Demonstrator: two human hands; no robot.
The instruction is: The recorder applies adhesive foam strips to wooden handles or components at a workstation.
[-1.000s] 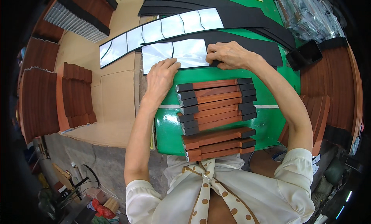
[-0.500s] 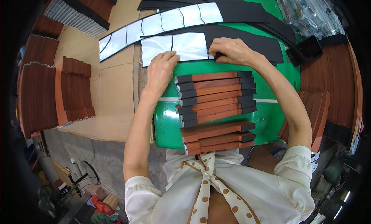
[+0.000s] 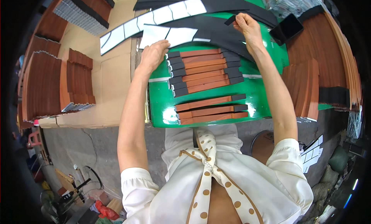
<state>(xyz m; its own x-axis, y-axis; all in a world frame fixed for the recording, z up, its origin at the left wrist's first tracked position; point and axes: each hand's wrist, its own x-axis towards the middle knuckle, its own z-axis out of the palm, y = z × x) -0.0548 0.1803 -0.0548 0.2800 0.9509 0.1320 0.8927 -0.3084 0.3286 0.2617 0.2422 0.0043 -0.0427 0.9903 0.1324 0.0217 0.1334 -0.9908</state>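
My left hand (image 3: 154, 54) presses down on the near edge of a white backing sheet (image 3: 168, 33) that lies on a black curved foam strip (image 3: 216, 31). My right hand (image 3: 247, 25) is raised at the far right and pinches the end of a thin black strip (image 3: 231, 19), peeling it up. Just below both hands, a row of reddish wooden slats with black ends (image 3: 203, 71) lies on the green board (image 3: 162, 104). Three more slats (image 3: 210, 110) sit near the board's front edge.
A long white segmented strip (image 3: 150, 19) lies beyond the sheet. Stacks of reddish wood pieces (image 3: 75, 81) rest on cardboard to the left, and more (image 3: 305, 85) stand to the right. A black tray (image 3: 286, 28) sits at the far right.
My right hand has moved right and away from the white sheet, lifting a black strip end. The left hand stays pressed near the sheet. The view has shifted slightly.
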